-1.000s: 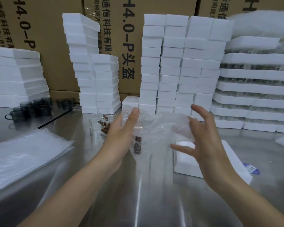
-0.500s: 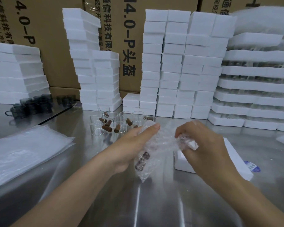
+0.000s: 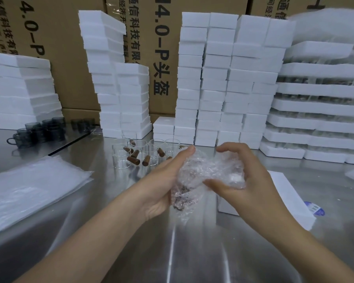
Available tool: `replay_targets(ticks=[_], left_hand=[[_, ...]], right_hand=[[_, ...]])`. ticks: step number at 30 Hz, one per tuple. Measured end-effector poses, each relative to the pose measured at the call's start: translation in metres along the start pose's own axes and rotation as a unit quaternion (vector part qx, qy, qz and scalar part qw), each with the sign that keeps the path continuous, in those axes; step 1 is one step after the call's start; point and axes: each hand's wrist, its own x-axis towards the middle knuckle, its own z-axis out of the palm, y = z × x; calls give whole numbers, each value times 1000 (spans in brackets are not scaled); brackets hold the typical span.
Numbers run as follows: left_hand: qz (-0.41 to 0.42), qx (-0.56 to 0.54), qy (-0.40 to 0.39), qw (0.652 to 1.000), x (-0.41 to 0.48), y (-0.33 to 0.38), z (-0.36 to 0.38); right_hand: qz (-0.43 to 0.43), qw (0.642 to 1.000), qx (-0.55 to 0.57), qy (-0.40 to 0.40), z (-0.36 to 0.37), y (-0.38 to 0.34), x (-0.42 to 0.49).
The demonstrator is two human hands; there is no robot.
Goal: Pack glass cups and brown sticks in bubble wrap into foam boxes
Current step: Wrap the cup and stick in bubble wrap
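Note:
Both hands hold a crumpled bubble wrap bundle (image 3: 204,174) above the steel table (image 3: 172,252); something brown shows through its lower left part. My left hand (image 3: 161,182) cradles the bundle from the left, fingers along its side. My right hand (image 3: 251,180) curls over its right end, thumb under and fingers on top. Behind the bundle stand several clear glass cups (image 3: 139,152) with brown sticks (image 3: 133,160) in and among them. A white foam box (image 3: 286,199) lies on the table, partly hidden behind my right hand.
Tall stacks of white foam boxes (image 3: 223,78) line the back in front of cardboard cartons (image 3: 65,48). Wider foam trays (image 3: 319,111) are stacked at the right. A pile of bubble wrap sheets (image 3: 29,190) lies at the left. Dark glass mugs (image 3: 39,129) stand at the far left.
The bundle has been gathered tighter and lowered toward the table. My right hand went from spread open to curled over the bundle's right end, and my left hand followed it down.

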Motion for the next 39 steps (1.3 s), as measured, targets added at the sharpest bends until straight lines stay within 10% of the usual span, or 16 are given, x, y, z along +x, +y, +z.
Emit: replay_targets(ticks=[10,21,30,39], left_hand=[[-30,39,22,999,2,-5,0],[9,-20,89,996,6,-13,1],[116,84,111,983,5,-12,5],[41,52,59,996,0,-17,12]], right_hand=[[41,988,119,85,4,1,1],[-4,997,4,-82,20,-2,-15],[207,951,228,-6,12,-3,1],[-96,990,-98,40,18,3,-10]])
